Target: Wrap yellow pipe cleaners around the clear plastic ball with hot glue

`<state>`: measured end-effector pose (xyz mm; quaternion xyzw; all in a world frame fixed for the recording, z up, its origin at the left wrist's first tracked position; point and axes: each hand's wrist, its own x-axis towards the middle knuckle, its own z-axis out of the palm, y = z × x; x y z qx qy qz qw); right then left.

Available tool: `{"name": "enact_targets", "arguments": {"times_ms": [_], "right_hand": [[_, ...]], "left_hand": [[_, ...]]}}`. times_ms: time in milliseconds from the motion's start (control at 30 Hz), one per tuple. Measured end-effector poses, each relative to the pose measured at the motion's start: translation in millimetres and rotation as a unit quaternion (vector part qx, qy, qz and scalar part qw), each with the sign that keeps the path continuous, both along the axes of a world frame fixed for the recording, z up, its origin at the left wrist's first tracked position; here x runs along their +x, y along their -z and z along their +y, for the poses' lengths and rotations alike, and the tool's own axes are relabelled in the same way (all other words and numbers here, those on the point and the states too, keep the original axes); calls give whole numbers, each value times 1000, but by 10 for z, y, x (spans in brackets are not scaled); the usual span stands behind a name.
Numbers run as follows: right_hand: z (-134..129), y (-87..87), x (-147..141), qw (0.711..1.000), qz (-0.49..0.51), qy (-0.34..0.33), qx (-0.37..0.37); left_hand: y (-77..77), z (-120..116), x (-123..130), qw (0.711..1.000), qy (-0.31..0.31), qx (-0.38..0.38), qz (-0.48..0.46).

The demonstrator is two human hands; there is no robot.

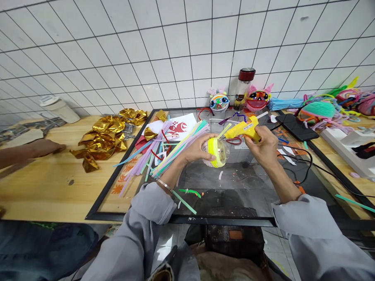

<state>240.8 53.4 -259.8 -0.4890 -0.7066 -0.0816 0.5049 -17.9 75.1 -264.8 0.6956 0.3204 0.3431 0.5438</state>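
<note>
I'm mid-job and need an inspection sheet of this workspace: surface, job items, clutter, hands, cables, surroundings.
Surface: wooden table with a black-framed panel on it; small scraps lie on the panel.
Job's things: yellow-banded clear container, held up; yellow glue gun, its nozzle close to the container.
Clutter: pastel craft stems, gold foil, white card with a red print.
Hands: left hand holds the container; right hand grips the glue gun. A co-worker's hand is near the foil.
Cables: black cables curve over the panel's right side; white power strip at far right.
Surroundings: tiled wall behind; bottle between two decorated faces.
</note>
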Motion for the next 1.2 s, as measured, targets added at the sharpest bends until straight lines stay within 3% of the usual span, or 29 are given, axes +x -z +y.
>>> {"name": "enact_targets", "arguments": {"times_ms": [600, 1000, 1200], "right_hand": [[-26, -26, -10, 1000, -1, -7, -23], [-81, -123, -14, 997, -7, -62, -41], [-59, -107, 13, 992, 15, 10, -123]], "left_hand": [[-15, -7, 2, 1000, 22, -2, -6], [6, 14, -4, 1000, 20, 14, 2], [-17, 2, -8, 1000, 18, 23, 9]]}}
